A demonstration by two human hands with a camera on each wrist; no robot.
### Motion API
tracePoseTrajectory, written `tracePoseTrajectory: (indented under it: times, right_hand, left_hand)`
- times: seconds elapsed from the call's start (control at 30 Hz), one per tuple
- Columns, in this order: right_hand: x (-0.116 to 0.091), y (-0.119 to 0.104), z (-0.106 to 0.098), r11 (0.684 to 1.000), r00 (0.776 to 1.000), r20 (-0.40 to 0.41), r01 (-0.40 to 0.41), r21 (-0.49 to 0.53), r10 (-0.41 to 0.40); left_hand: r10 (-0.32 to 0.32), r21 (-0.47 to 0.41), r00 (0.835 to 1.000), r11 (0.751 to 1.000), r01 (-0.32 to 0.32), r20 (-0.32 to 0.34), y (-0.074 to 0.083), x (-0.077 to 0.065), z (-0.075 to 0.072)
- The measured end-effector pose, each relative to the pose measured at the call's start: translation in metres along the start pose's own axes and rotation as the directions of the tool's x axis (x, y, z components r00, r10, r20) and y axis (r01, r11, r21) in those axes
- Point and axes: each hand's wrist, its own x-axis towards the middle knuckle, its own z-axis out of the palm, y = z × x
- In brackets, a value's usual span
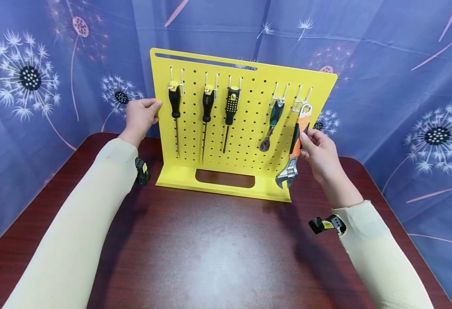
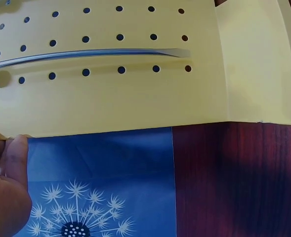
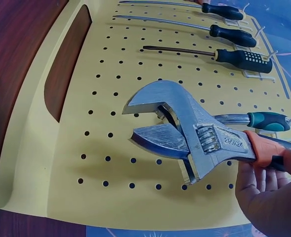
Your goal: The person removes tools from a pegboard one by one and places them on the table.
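Observation:
A yellow pegboard (image 1: 249,128) stands on the dark red table. Its left edge is pinched between thumb and fingers of my left hand (image 1: 140,119). My right hand (image 1: 320,152) grips the orange and black handle of an adjustable wrench (image 1: 299,133), jaws hanging downward, in front of the board's right side. The wrench's holed end overlaps the rightmost white hook (image 1: 302,96) in the head view. In the right wrist view the steel wrench head (image 3: 185,128) stands out from the board. Just left of it a ratchet wrench (image 1: 275,118) with a green and black handle hangs on another hook.
Three screwdrivers with black and yellow handles hang on the board's left half: one at far left (image 1: 174,101), one beside it (image 1: 208,103), one near the middle (image 1: 232,105). The board's base has a wide slot (image 1: 226,171). Behind the table (image 1: 210,240) hangs a blue dandelion-print cloth (image 1: 218,25).

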Motion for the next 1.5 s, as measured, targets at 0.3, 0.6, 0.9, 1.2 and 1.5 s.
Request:
tracePoseTrajectory:
  times: [0.3, 0.6, 0.9, 1.2, 1.5]
  right_hand:
    - [-0.002, -0.002, -0.002, 0.997, 1.0, 0.002, 0.024, 0.068, -0.024]
    - [-0.002, -0.004, -0.002, 0.999, 0.999, 0.01, 0.035, 0.04, -0.035]
    - [-0.003, -0.006, -0.001, 0.998, 0.999, 0.006, 0.043, 0.054, -0.043]
    - [-0.006, -0.007, -0.002, 0.998, 0.999, 0.009, 0.04, 0.057, -0.041]
    - [-0.011, -0.007, -0.002, 0.996, 0.998, 0.01, 0.054, 0.068, -0.054]
  left_hand:
    - [0.027, -0.016, 1.0, 0.999, -0.027, -0.004, 0.0, 0.002, 0.002]
    - [0.03, -0.029, 0.999, 0.999, -0.031, -0.014, -0.003, 0.005, 0.003]
    - [0.039, -0.031, 0.999, 0.999, -0.04, -0.018, -0.004, 0.004, 0.003]
    - [0.036, -0.017, 0.999, 0.999, -0.036, -0.022, -0.003, 0.002, 0.002]
    - [0.043, -0.036, 0.999, 0.998, -0.044, -0.028, -0.005, 0.002, 0.001]
